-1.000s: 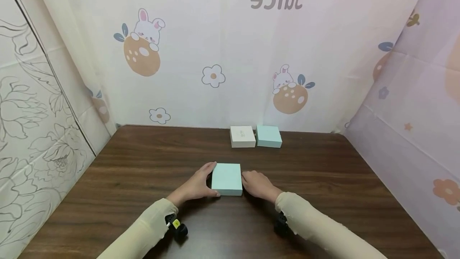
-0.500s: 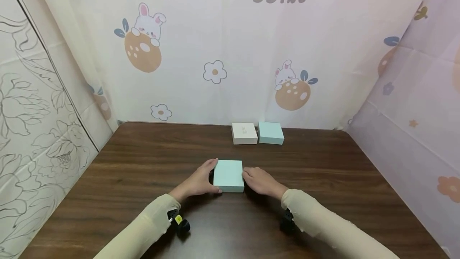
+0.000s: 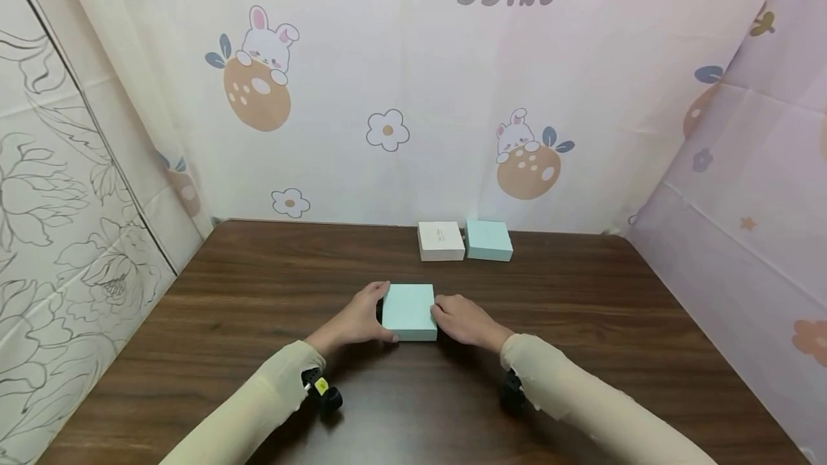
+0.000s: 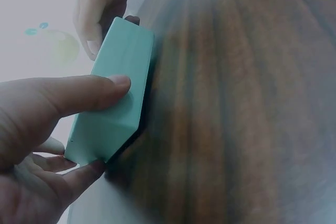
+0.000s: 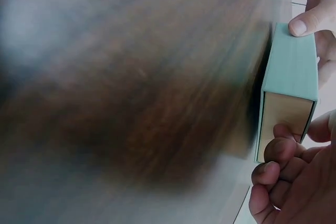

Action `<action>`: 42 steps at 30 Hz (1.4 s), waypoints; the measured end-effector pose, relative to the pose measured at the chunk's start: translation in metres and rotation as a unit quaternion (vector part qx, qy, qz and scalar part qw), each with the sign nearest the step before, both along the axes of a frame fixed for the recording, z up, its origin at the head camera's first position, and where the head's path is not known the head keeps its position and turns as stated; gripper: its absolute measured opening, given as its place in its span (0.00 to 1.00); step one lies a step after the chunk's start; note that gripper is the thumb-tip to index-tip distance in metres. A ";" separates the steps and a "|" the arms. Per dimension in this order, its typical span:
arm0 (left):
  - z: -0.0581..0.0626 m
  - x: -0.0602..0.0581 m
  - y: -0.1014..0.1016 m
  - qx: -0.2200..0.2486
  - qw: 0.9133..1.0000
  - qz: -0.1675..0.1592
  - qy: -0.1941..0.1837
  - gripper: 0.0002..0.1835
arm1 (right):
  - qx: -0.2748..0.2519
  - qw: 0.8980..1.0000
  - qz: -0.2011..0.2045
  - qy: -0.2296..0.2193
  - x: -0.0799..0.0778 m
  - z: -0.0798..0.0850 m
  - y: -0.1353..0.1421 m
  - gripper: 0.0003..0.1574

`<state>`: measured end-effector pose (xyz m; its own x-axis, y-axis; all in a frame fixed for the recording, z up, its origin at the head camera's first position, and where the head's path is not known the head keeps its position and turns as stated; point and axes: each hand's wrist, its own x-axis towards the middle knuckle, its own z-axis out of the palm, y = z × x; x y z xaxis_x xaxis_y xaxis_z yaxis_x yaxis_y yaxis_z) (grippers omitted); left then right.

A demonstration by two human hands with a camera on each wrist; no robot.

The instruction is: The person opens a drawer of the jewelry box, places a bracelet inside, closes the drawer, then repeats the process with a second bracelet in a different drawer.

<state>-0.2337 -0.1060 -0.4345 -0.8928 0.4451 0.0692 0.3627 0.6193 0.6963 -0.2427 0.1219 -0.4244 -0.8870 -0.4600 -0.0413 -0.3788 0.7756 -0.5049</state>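
A mint-green box (image 3: 409,307) lies flat on the brown table, between my two hands. My left hand (image 3: 355,318) grips it from the left, thumb on the near side and fingertips round the far left corner. In the right wrist view the box's right end shows a cream inner face (image 5: 283,109) between two green covers. My right hand (image 3: 466,320) is at this end with its fingers curled. One finger touches the cream face, and the thumb lies at the upper cover's edge, so the hand pinches there.
At the back of the wooden table (image 3: 291,257) stand a white box (image 3: 441,239) with small print and a second mint-green box (image 3: 488,237), side by side. A patterned curtain (image 3: 336,56) hangs behind the table edge.
The head view has tilted slightly. The held box has shifted a little away and to the left with both hands. My right thumb now overlaps the box's right edge more.
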 end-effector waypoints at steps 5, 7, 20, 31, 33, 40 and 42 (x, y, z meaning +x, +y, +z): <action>0.005 -0.012 -0.005 -0.001 1.000 0.005 0.003 0.54 | 0.003 1.000 -0.005 0.008 -0.012 0.000 -0.008 0.21; 0.006 -0.017 -0.007 0.000 1.000 0.010 0.005 0.54 | 0.006 1.000 -0.007 0.011 -0.018 0.001 -0.011 0.21; 0.015 -0.061 -0.014 -0.003 1.000 0.023 0.010 0.52 | 0.072 0.997 0.000 0.021 -0.064 0.019 -0.030 0.21; 0.016 -0.097 -0.023 -0.008 0.999 0.038 0.000 0.52 | 0.124 0.992 -0.003 0.033 -0.098 0.028 -0.050 0.19; 0.017 -0.104 -0.025 -0.013 0.999 0.041 -0.008 0.52 | 0.133 0.990 -0.013 0.035 -0.103 0.030 -0.054 0.19; 0.022 -0.128 -0.029 0.001 0.999 0.040 -0.021 0.46 | 0.152 0.987 -0.038 0.044 -0.118 0.033 -0.066 0.22; 0.021 -0.133 -0.032 0.015 0.999 0.037 -0.031 0.45 | 0.162 0.985 -0.042 0.048 -0.122 0.032 -0.070 0.23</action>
<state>-0.3663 -0.1383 -0.4133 -0.9263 0.3759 0.0244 0.2715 0.6215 0.7348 -0.3648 0.0520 -0.3927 -0.9280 -0.3623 -0.0869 -0.3413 0.9203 -0.1913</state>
